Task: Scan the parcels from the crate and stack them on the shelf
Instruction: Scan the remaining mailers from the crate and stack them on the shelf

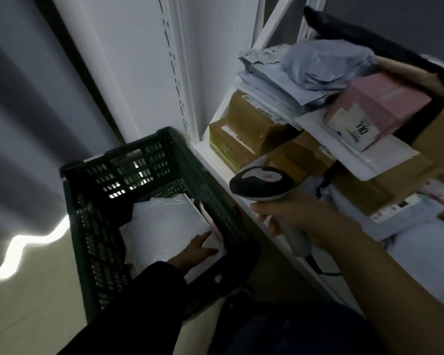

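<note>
A dark green slatted crate [95, 226] stands on the floor at the left, with white plastic parcels [164, 221] lying inside. My left hand [195, 252], in a black sleeve, reaches into the crate and rests on the top white parcel near its right edge; whether its fingers curl round the edge is hidden. My right hand [292, 219] grips the handle of a grey and black barcode scanner [262, 185], held over the shelf's front edge with its head pointing left. The white shelf [215, 160] at the right holds stacked parcels.
On the shelf lie brown cardboard boxes [246, 124], grey mailer bags [308, 65], a pink box with a label [377, 106] and white bags [420, 242]. A white slotted upright [180, 80] stands behind the crate. The scanner's cable [318, 267] hangs below my right wrist.
</note>
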